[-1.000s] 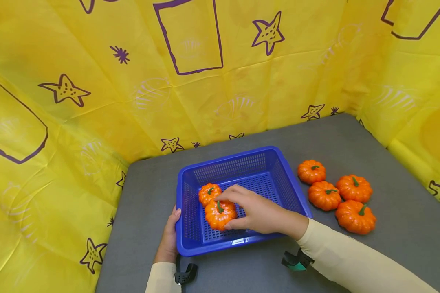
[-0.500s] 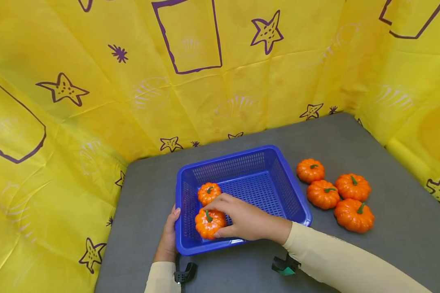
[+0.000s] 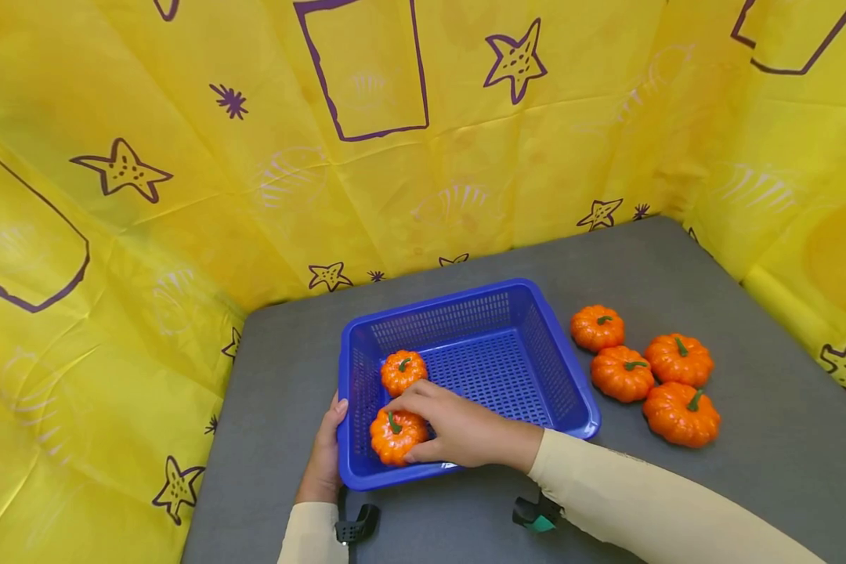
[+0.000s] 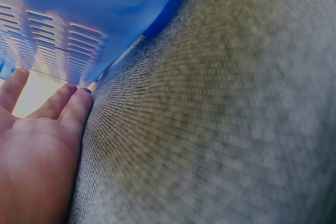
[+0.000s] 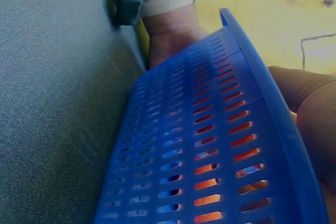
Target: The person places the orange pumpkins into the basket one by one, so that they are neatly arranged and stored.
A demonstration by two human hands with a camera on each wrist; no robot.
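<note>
A blue plastic basket (image 3: 451, 319) with slotted walls stands on the table in the head view. In it, near the left wall, lie two small orange pumpkins with green stems. My right hand (image 3: 465, 427) reaches over the front rim and grips the nearer pumpkin (image 3: 388, 440) between thumb and fingers, in the basket's front left corner. The other pumpkin (image 3: 399, 377) lies just behind it. My left hand (image 3: 320, 454) rests against the basket's outer left side, its thumb at the rim. Straight left fingers (image 4: 73, 111) lie along the slotted wall in the left wrist view.
Several more orange pumpkins (image 3: 679, 364) sit grouped on the grey table (image 3: 648, 274), right of the basket. Yellow cloth (image 3: 218, 211) printed with starfish hangs behind and at both sides. Each wrist carries a black camera mount (image 3: 358, 526).
My right hand has moved the gripped pumpkin left and toward me, into the basket's front left corner, away from the other pumpkin. My left hand and the basket have stayed put.
</note>
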